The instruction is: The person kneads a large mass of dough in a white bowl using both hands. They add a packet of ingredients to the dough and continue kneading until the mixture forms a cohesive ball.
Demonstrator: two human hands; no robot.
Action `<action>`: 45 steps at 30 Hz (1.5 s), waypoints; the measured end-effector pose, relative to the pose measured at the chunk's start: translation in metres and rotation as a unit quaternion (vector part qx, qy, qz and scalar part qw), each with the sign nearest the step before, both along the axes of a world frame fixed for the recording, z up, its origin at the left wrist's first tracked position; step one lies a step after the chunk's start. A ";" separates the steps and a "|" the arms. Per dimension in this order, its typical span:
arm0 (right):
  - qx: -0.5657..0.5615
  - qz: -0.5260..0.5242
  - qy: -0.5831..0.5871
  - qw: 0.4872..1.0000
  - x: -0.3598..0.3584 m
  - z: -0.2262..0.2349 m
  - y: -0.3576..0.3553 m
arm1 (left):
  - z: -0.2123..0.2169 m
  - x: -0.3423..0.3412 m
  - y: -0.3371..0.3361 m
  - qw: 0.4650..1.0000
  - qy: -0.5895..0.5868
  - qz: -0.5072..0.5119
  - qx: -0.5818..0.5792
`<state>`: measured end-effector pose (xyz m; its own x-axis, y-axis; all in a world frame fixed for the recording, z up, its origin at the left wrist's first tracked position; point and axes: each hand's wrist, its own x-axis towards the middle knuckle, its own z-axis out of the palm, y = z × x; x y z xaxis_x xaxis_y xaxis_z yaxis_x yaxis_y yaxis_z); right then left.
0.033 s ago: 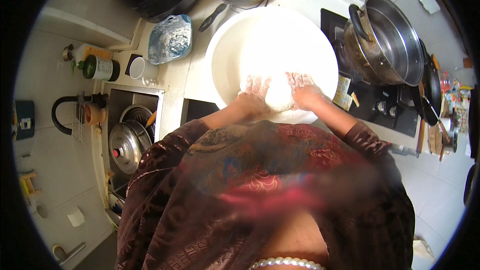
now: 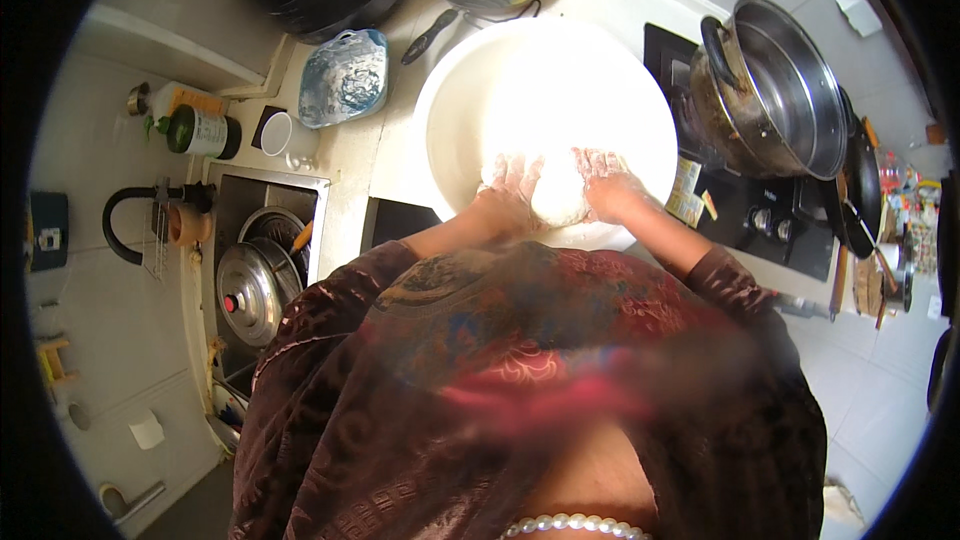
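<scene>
We cup our left hand [image 2: 512, 183] and right hand [image 2: 603, 183] around the dough ball [image 2: 558, 195] at centre frame, pressing from both sides to shape it, low inside the white basin [image 2: 450, 120]; a steel pot [image 2: 775, 90] stands upper right.

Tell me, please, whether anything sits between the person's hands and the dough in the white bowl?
Nothing visible does: the left hand and right hand both press directly on the dough inside the bowl.
</scene>
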<state>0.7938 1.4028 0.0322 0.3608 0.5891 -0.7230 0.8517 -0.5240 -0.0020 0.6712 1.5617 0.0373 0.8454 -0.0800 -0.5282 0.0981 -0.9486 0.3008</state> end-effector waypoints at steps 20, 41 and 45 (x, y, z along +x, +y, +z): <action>0.327 -0.007 -0.220 0.919 0.061 0.037 -0.016 | -0.011 0.078 0.095 0.948 -0.257 0.172 -0.079; 0.673 -0.370 -0.165 0.618 0.063 0.006 -0.051 | 0.032 0.051 0.048 0.833 0.180 0.226 -0.472; 0.657 -0.374 -0.167 0.633 0.060 0.009 -0.051 | 0.036 0.094 0.030 0.940 -0.071 0.216 -0.256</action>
